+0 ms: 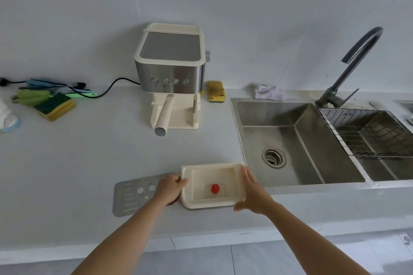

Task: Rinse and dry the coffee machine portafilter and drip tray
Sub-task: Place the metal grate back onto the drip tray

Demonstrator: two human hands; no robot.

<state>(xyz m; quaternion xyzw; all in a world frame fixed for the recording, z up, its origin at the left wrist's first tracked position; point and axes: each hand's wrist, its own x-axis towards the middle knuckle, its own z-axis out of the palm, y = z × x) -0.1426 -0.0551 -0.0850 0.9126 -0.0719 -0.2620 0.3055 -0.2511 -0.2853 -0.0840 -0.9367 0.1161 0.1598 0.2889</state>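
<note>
Head view: the drip tray [196, 185] is at the near edge of the desk [89, 152], between both hands, its long axis running from one hand to the other. The left hand [169, 187] curls over its left rim; the right hand [252, 192] lies straight-fingered against its right side. The sink [290, 136] opens just beyond the right hand, so the carry should go rightward. The portafilter [164, 114] sits in the coffee machine [169, 69], well ahead of the left hand.
</note>
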